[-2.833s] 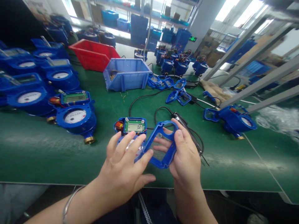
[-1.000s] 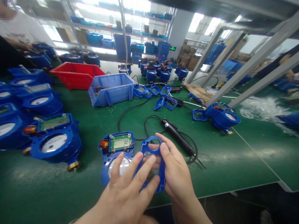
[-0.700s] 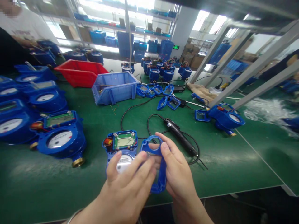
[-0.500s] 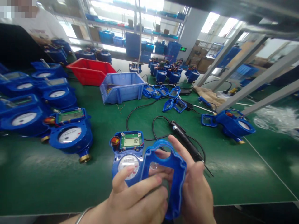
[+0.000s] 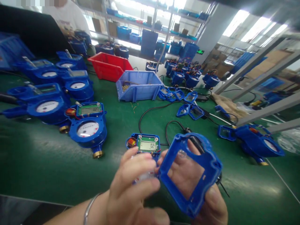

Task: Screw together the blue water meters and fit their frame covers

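My right hand (image 5: 206,200) holds a blue plastic meter cover frame (image 5: 199,175) up near the camera, fingers curled behind it and showing through its window. My left hand (image 5: 133,190) is beside it, fingertips touching the frame's left edge and curled over something small and pale I cannot make out. Behind the hands on the green mat lies an open blue water meter (image 5: 145,145) with a lit LCD reading "02".
Several blue water meters (image 5: 87,128) sit at the left. A blue bin (image 5: 138,84) and red bin (image 5: 109,65) stand farther back. A black corded screwdriver (image 5: 192,134) lies behind the frame. Another meter (image 5: 257,143) and loose covers (image 5: 189,111) are at right. A person stands far left.
The cover frame has been lifted from beside the meter up toward the camera and turned to face me. Both hands rose with it. The view shifted right.
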`<state>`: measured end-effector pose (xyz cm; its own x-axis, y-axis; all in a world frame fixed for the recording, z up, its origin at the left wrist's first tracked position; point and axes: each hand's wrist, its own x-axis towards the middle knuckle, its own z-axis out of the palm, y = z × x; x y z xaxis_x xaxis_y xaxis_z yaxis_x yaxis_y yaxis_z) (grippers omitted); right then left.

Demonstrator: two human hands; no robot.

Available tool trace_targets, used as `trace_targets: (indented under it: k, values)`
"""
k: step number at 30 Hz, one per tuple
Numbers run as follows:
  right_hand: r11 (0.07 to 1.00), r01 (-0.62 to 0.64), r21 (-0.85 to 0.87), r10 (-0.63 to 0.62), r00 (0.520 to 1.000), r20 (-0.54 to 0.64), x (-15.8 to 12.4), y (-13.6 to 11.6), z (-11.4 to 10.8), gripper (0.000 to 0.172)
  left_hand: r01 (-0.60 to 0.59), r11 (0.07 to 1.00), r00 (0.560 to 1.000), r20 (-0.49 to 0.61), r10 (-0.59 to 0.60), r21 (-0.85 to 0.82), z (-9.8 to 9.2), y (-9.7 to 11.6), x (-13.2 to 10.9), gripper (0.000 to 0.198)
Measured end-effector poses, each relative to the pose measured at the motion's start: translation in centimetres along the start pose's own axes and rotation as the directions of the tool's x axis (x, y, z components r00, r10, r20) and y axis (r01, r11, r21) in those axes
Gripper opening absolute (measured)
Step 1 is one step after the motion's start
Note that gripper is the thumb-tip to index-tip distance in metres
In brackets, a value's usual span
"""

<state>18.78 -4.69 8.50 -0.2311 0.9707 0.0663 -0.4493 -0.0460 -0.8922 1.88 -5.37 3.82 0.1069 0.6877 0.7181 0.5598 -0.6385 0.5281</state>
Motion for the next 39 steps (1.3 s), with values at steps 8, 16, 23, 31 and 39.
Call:
trace_targets:
  k: [8, 16, 23, 31, 39]
  values:
    - [0.76, 0.081, -0.644, -0.062, 0.997, 0.053, 5.0, -0.6, -1.4, 0.06, 0.751, 0.214, 0.466, 0.272, -0.842, -0.625, 2.1, -7.0, 3.6, 0.053]
    - [0.239, 0.444, -0.864, 0.007, 0.889, 0.458, 7.5, 0.0, 0.2, 0.062, 0.747, -0.168, 0.374, 0.616, -0.693, -0.643, 1.5, -7.0, 3.4, 0.061]
    - [0.195, 0.429, -0.882, 0.131, 0.88, 0.457, 8.1, 0.2, 0.5, 0.06, 0.771, -0.238, 0.342, 0.699, -0.628, -0.591, 0.8, -7.8, 3.2, 0.068]
    - [0.176, 0.416, -0.892, 0.18, 0.877, 0.445, 8.4, 0.5, 0.5, 0.057, 0.79, -0.212, 0.343, 0.701, -0.625, -0.576, 0.8, -7.7, 3.4, 0.074]
    - [0.203, 0.378, -0.903, 0.27, 0.865, 0.423, 8.3, -0.5, 0.0, 0.057, 0.785, -0.084, 0.468, 0.677, -0.568, -0.614, 0.4, -7.9, 2.9, 0.076]
